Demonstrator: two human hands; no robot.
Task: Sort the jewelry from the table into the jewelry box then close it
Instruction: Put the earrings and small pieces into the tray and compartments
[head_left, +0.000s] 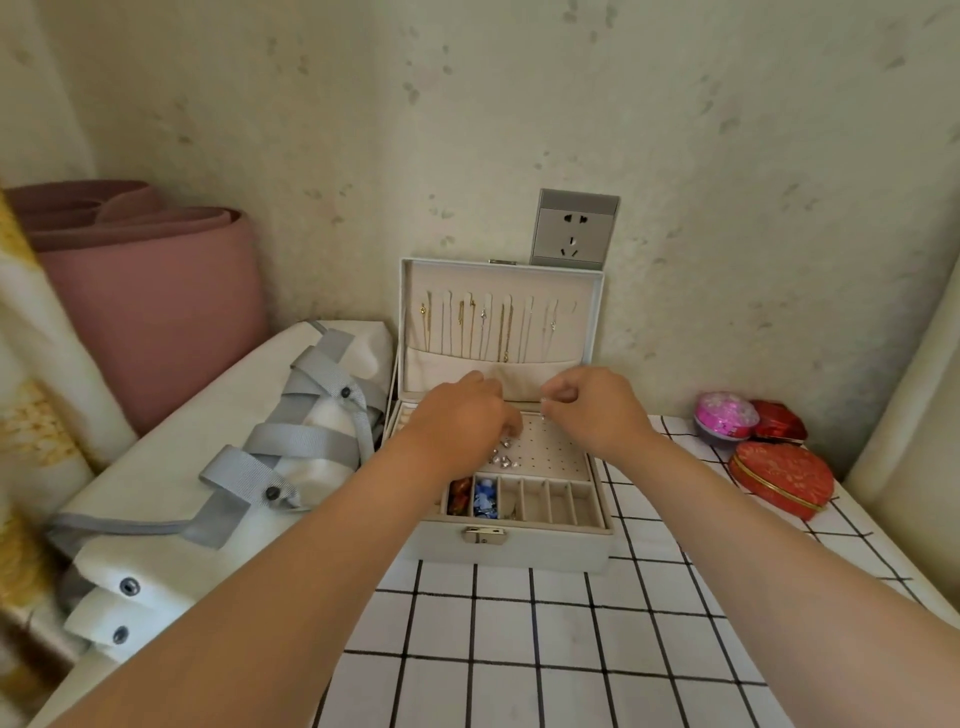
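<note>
Earring (543, 401) pinched in right hand (592, 410) above jewelry box (545, 552); left hand (460, 415) curled, hold unclear.

The light is soft, even and a little yellow. A faint shadow lies under the front of the jewelry box (511, 545). The wall (727, 156) bends at the edges. Tiny things look fuzzy to me.

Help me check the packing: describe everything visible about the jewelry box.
The pale grey, leather-look jewelry box stands open on the checked tablecloth, lid upright by the wall. Thin chains hang inside it. Its tray holds a perforated panel with studs and slotted compartments, two filled. Metal clasp in front. Left hand and right hand reach over it.
</note>
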